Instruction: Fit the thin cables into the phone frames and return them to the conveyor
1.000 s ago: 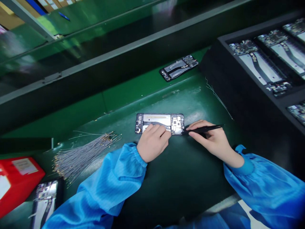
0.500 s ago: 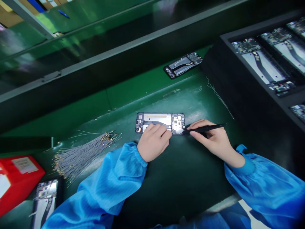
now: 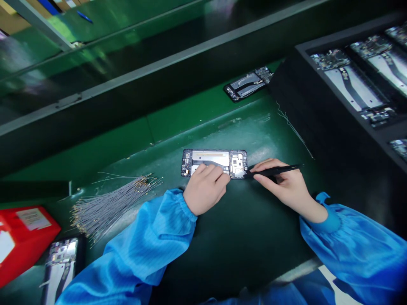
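An opened phone [image 3: 210, 156], its circuit board and metal battery bay exposed, lies crosswise on the green bench. Over its near long edge curl the fingers of my left hand [image 3: 206, 189], closed on the phone; the fingertips are partly hidden. My right hand [image 3: 282, 182] holds black tweezers [image 3: 276, 170] like a pen. Their tip meets the board's lower right corner, where any small part is too fine to make out. Left of my left hand lies a bundle of thin grey cables [image 3: 111, 207] with gold-coloured ends.
Another opened phone [image 3: 248, 84] lies near the back ledge. On the right stands a black tray [image 3: 330, 114] with several phones in it, with loose thin wires [image 3: 294, 129] beside it. A red box [image 3: 28, 241] and an opened phone [image 3: 62, 267] are at the lower left.
The view has shifted slightly, so the back phone and tray appear a little further right. Both hands, the phone and the tweezers stay almost still.
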Demonstrator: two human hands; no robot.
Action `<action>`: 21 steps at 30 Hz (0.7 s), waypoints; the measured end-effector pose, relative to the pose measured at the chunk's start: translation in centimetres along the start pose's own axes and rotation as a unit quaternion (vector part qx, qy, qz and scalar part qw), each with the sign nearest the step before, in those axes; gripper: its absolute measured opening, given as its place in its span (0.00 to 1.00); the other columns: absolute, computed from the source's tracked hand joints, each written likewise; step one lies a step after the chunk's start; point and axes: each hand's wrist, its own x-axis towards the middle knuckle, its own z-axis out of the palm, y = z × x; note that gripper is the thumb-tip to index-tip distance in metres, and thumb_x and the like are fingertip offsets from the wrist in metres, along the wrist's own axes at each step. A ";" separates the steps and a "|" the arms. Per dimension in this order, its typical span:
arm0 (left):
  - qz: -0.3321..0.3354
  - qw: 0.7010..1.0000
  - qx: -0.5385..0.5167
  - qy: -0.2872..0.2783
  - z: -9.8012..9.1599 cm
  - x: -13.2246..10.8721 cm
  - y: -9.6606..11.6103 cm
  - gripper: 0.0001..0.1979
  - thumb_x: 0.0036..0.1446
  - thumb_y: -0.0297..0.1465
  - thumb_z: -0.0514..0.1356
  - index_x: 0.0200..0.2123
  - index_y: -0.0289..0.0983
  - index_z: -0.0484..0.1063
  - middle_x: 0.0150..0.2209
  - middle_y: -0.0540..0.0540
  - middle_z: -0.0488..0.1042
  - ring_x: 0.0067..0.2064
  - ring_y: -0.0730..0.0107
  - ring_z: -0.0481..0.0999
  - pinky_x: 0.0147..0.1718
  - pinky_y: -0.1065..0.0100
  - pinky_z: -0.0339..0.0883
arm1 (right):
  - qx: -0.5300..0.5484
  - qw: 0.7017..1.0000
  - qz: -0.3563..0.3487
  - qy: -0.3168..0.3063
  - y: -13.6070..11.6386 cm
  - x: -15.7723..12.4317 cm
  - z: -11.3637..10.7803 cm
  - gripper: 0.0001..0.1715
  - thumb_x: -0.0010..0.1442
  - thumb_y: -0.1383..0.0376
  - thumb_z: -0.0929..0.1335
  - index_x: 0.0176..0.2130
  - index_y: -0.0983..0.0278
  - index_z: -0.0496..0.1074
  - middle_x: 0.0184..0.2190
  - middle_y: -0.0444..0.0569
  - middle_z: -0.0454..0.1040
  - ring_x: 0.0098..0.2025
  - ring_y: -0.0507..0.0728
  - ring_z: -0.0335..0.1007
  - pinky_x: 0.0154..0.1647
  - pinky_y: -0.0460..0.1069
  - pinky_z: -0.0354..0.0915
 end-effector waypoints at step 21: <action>-0.030 0.997 -0.077 -0.007 0.2 0.3 -0.2 0.10 0.59 0.27 0.48 0.31 0.34 0.67 0.33 0.44 0.66 0.36 0.67 0.62 0.36 0.66 0.61 | -0.110 0.973 -0.200 -0.018 -1.1 -0.3 0.9 0.10 0.52 0.75 0.66 0.35 0.64 0.66 0.31 0.50 0.71 0.33 0.54 0.68 0.33 0.50 0.67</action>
